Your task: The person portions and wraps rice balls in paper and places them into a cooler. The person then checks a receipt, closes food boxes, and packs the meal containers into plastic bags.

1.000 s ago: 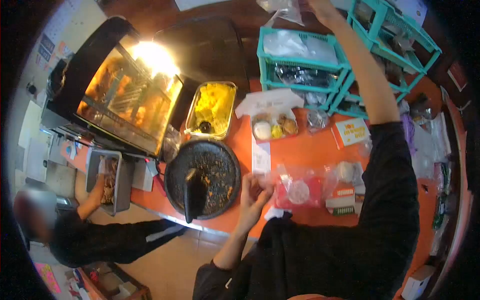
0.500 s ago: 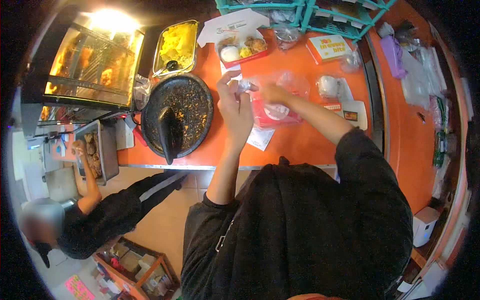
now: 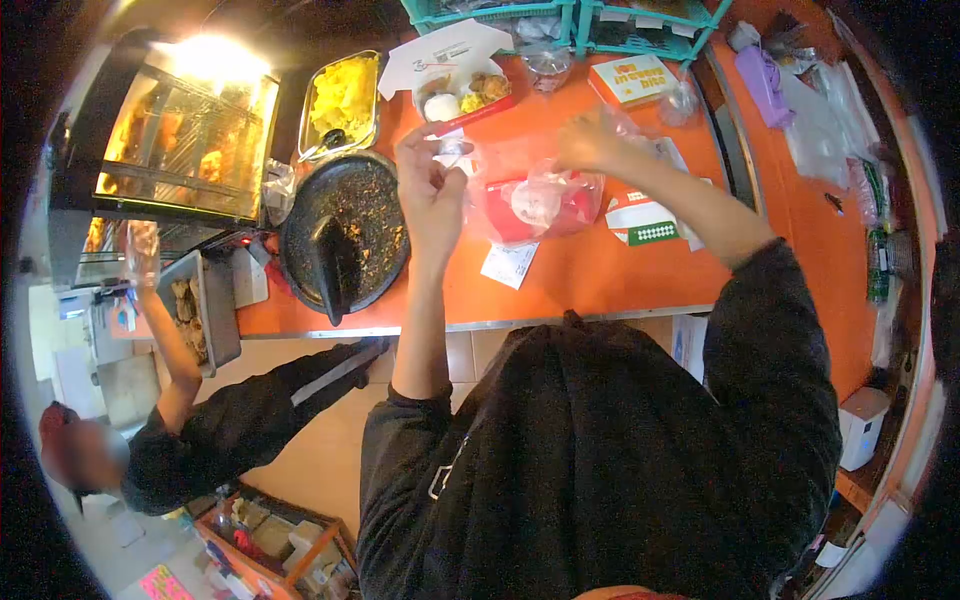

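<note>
My left hand (image 3: 432, 195) is raised over the counter with its fingers half curled and apart, and nothing shows plainly between them. Clear plastic and a white paper strip lie just beyond its fingertips. To its right sits a red pack in a clear plastic bag (image 3: 540, 205) with a pale round label. My right hand (image 3: 590, 143) is beyond the bag, blurred by motion, so its grip does not show. Some clear plastic is beside its fingers. A white and green printed card (image 3: 645, 220) lies below my right forearm. A printed receipt (image 3: 508, 262) lies near the bag.
An open meal box (image 3: 468, 105) with rice and food stands at the back. Left are a stone mortar (image 3: 375, 215) with a dark pestle, a tray of yellow food (image 3: 340, 100) and a lit display case (image 3: 185, 140). Another person (image 3: 190, 430) works at far left.
My hands have moved apart; the right went right and away from me, the left slightly left. The bag stays on the counter. The other person's arm has risen toward the display case.
</note>
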